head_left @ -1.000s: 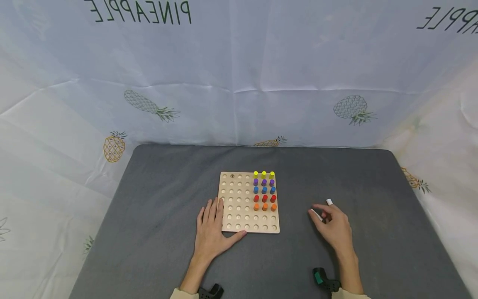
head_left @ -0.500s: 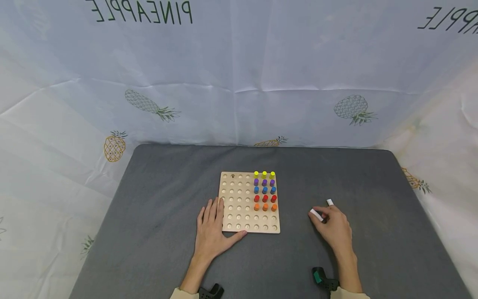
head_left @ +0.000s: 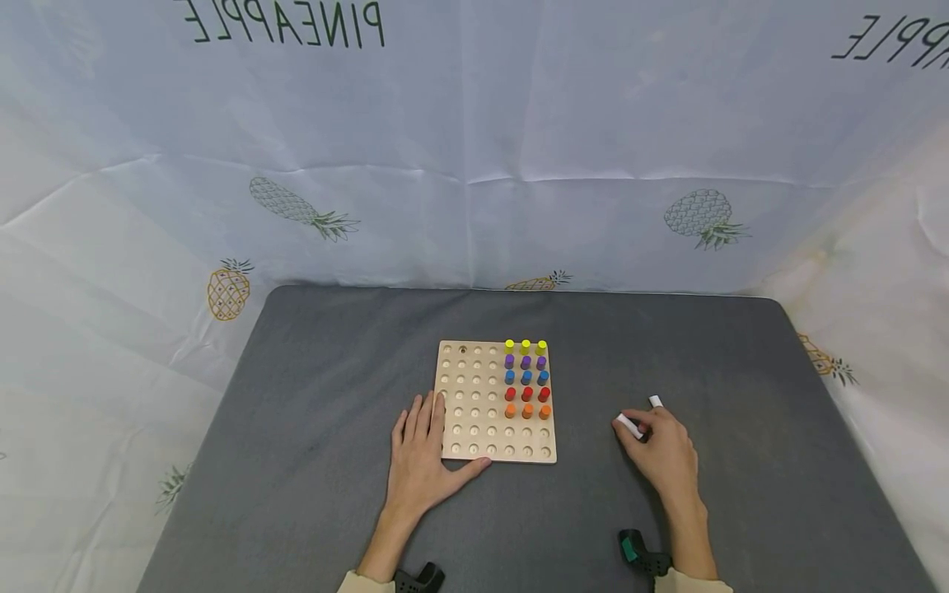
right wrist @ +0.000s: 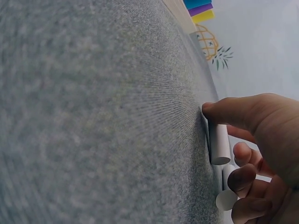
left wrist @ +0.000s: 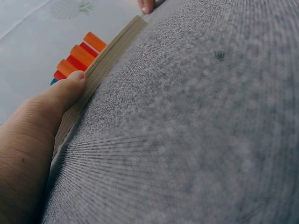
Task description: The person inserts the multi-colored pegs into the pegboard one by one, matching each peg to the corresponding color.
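Note:
My left hand lies with straight fingers along the left edge of a wooden pegboard, its thumb at the near edge. In the left wrist view the thumb presses against the board's side. The board's right part bears short rows of yellow, purple, blue, red and orange pegs. Right of the board, my right hand pinches a white peg between thumb and index finger, low over the cloth. Another white peg lies just beyond the hand, partly hidden by it.
Dark grey cloth covers the table. Behind it hangs a pale curtain printed with pineapples. Each wrist wears a black device.
The thumb and index finger of my right hand have closed on the white peg, which shows more fully now. My left hand and the pegboard stay in place.

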{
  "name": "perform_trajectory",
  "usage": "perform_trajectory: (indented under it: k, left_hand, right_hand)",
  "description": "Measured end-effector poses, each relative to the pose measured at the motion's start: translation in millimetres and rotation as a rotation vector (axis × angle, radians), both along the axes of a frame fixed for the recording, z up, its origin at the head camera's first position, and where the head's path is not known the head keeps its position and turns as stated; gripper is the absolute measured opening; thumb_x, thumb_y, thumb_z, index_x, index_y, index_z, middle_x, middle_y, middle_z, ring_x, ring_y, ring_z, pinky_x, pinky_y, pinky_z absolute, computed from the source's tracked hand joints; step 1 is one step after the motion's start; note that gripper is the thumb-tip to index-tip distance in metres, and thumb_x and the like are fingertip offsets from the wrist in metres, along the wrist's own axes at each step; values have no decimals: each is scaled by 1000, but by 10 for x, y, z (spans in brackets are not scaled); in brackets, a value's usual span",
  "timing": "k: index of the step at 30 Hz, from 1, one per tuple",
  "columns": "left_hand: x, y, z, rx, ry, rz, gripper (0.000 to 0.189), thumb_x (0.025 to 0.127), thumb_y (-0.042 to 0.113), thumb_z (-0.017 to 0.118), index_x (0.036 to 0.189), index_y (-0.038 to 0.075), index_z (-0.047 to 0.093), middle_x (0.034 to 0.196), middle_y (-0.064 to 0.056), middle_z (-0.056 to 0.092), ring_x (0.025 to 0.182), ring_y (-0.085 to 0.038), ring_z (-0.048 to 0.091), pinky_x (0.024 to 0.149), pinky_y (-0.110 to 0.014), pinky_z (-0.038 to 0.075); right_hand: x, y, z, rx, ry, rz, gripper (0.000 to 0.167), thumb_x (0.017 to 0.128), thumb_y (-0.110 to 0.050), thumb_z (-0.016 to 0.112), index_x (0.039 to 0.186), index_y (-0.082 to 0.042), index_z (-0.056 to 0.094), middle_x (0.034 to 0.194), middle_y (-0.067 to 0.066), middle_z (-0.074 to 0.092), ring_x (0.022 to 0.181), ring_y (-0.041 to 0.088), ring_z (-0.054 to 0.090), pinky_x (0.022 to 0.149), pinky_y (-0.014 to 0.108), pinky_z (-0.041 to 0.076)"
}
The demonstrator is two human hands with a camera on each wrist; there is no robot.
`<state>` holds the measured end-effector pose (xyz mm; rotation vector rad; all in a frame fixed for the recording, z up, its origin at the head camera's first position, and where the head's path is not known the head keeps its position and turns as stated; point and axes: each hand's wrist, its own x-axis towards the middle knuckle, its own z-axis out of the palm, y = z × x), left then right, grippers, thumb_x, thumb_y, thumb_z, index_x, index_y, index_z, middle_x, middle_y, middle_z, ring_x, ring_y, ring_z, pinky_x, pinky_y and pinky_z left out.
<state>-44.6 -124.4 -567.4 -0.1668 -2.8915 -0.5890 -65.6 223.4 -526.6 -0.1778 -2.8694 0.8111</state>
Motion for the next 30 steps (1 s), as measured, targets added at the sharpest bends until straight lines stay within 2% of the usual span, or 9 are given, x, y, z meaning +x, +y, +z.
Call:
perform_trajectory:
  k: [7,19,30]
  left_hand:
    - [-4,1,-2,-5,4,0,127,68,82,72,162,8,29,163,-16,40,153,-36,36,123,-58,26]
    - [1,8,4,-4,5,2,126,68,81,72,161,8,30,163,-16,41,153,-37,36,124,-58,26]
    - [-4,10,-5,-9,20,-2,125,68,80,73,161,7,32,162,-17,42,152,-37,37,123,-58,26]
  right_hand:
    - [-17,-14,-5,-10,37,-13,22,86,-22,82,104,-11,80,78,2,55,62,9,42,50,25,30]
    - [-13,-53,25,-70,98,-28,16,86,-22,82,99,-13,77,76,1,54,56,-1,33,46,22,27]
    - [-15,-122,47,-141,110,-27,14,86,-20,83,97,-14,77,75,0,53,52,-1,33,46,22,27]
